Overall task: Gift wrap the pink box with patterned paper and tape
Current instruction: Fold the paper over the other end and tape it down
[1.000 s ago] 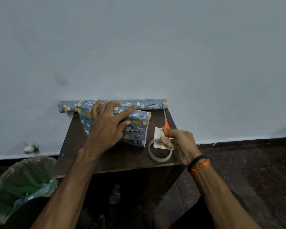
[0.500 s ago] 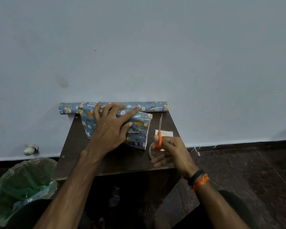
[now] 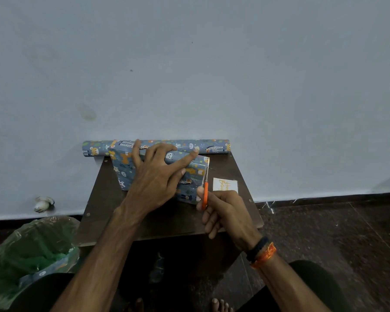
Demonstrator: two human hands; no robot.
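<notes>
The box (image 3: 190, 177), covered in blue animal-patterned paper, lies on the small dark table (image 3: 144, 224); no pink shows. My left hand (image 3: 155, 174) presses flat on top of it, fingers spread, index finger pointing to its far right corner. My right hand (image 3: 223, 212) grips orange-handled scissors (image 3: 205, 190), whose blades run along the box's right end. The roll of the same paper (image 3: 214, 147) lies along the wall behind the box. The tape roll is hidden under my right hand.
A small white greeting card (image 3: 225, 184) lies on the table right of the box. A bin lined with a green bag (image 3: 32, 251) stands on the floor at the left. The wall (image 3: 189, 75) rises directly behind the table. My bare toes (image 3: 220, 304) show below.
My right hand has carried the scissors left from the card and tape roll to the box's right end. My left hand has stayed pressed on the box.
</notes>
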